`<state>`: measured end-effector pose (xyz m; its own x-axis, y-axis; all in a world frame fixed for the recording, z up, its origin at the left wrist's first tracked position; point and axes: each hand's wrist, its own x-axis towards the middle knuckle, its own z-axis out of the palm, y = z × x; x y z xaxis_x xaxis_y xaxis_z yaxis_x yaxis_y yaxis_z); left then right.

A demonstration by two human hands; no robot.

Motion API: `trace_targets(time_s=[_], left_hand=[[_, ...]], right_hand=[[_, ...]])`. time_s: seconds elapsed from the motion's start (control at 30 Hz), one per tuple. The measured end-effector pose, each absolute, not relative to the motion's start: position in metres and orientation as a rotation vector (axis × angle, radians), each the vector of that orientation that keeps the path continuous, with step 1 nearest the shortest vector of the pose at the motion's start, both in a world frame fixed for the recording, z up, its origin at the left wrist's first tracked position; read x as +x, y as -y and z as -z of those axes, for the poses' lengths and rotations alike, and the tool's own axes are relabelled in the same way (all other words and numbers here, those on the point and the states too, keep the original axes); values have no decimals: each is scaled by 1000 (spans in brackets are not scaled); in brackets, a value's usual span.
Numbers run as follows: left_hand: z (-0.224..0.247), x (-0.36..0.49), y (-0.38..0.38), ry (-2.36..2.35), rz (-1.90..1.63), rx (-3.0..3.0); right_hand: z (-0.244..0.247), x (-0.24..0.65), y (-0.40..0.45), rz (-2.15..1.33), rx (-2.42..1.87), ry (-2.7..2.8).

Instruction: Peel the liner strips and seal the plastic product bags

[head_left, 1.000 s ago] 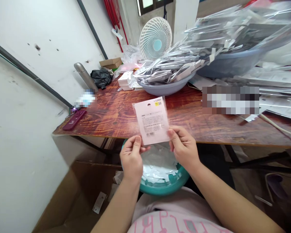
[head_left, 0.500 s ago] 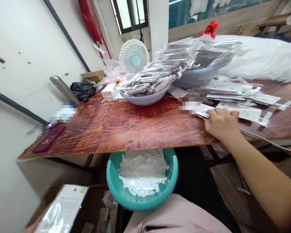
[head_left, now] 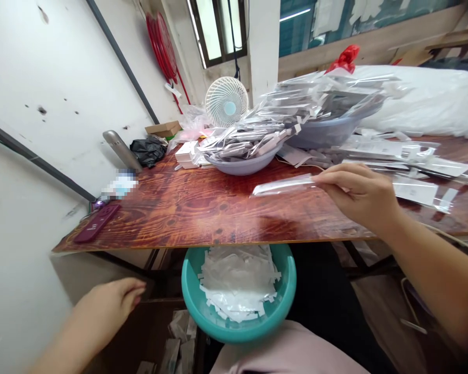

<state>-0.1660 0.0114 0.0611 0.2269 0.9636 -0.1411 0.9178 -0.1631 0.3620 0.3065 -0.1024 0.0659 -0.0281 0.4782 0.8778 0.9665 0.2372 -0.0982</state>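
My right hand (head_left: 356, 195) pinches one end of a clear-wrapped packet (head_left: 283, 186), which is held over the wooden table. Right of that hand, more flat wrapped packets (head_left: 415, 191) lie in a loose pile. My left hand (head_left: 111, 306) is at the lower left, below the table's edge, with its fingers closed; no packet shows in it. Between the hands, a teal basin (head_left: 238, 332) full of white strips and film sits at my lap, under the table edge.
Two lilac basins (head_left: 244, 166) heaped with wrapped packets stand at the table's back, beside a white fan (head_left: 226, 102). A maroon phone-like object (head_left: 97, 223) lies at the table's left end. Below left is a box (head_left: 183, 337) holding packets.
My right hand has lifted a packet from the pile on the right. The packet that was in my left hand is gone from it, and that hand has come further into view.
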Motion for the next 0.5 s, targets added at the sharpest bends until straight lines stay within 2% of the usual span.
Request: trace_targets(time_s=[0.1,0.23,0.4,0.5], left_hand=[[-99,-109,-6,-1379,-196,2360],[-100,-32,-13,-962,-683,2110],[-62,44,-13,-502,-297,1334],[-51,68,-1,-484,-281,1134]], right_hand=[[-76,288,105,459,-1183,1747],[-87,266,108,120,-1006,1930],[-85,253,103,-225,-866,2023],[-82,259,102,-150,-893,2063]])
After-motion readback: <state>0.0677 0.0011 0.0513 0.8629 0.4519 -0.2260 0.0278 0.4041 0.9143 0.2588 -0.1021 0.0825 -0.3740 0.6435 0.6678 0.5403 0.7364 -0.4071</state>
